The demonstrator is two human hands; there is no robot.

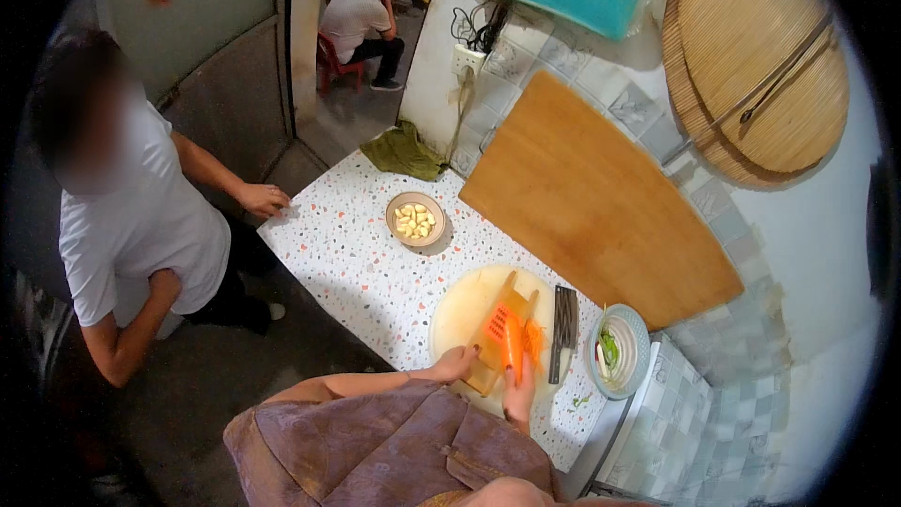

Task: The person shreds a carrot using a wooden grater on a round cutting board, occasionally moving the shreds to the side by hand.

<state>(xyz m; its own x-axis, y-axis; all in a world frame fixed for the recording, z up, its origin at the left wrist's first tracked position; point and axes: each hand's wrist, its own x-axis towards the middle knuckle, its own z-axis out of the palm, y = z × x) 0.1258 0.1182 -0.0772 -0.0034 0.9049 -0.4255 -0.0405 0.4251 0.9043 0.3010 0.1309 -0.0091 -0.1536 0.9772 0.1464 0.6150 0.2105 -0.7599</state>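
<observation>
My right hand (519,393) is closed around the lower end of a peeled carrot (513,345), which lies against the wooden-framed grater (486,370). With my left hand (457,363) I grip the near left side of that frame. The grater rests on a round, pale cutting board (450,310). Shredded carrot (536,343) is heaped beside the carrot, on its right. A cleaver (562,331) with a dark handle lies at the board's right edge.
A bowl of peeled garlic cloves (415,242) stands beyond the board. To the right is a colander (639,348) holding green vegetables. A large wooden board (598,204) leans against the tiled wall. A co-worker (148,225) stands at left, one hand on the counter corner.
</observation>
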